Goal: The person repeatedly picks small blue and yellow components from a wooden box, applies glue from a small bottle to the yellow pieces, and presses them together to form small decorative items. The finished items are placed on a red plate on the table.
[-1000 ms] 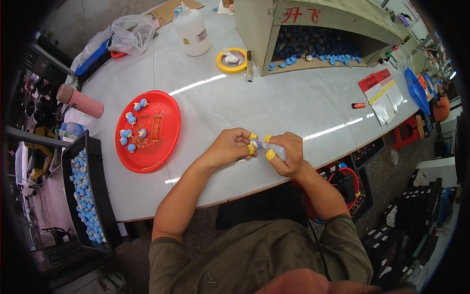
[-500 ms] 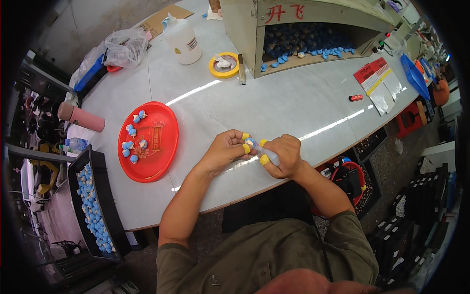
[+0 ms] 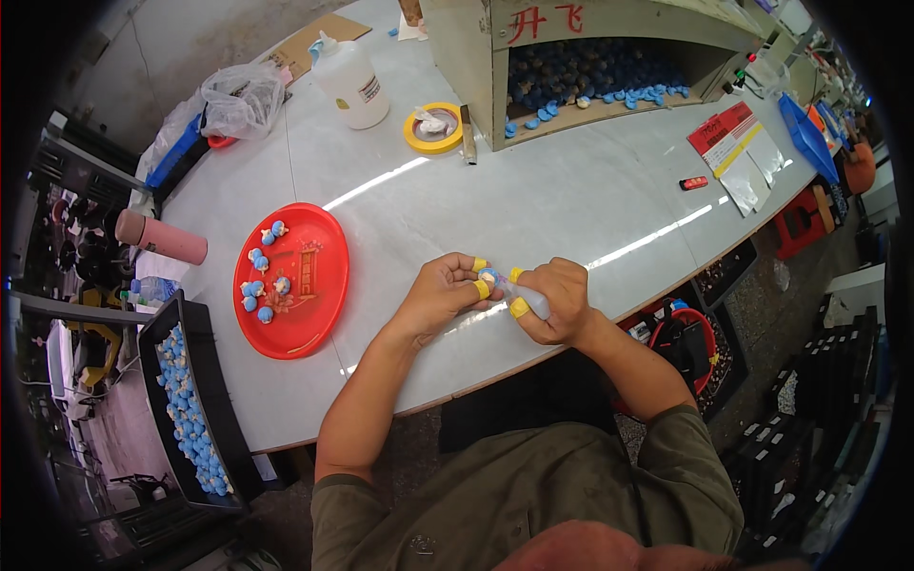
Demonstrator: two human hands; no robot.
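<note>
My left hand pinches a small blue and cream figurine piece between thumb and finger. My right hand is closed around a small translucent squeeze bottle, its tip held against or very close to the piece. Yellow tape wraps fingertips on both hands. Both hands are over the near edge of the grey table. To their left, a round red plate holds several similar blue and cream pieces.
A black tray of blue pieces stands left, beside a pink flask. Farther back are a white bottle, a yellow tape roll and an open-fronted box heaped with blue pieces. A red lighter lies right.
The whole view has shifted slightly. Both hands keep nearly the same pose, with the bottle tip still at the small piece.
</note>
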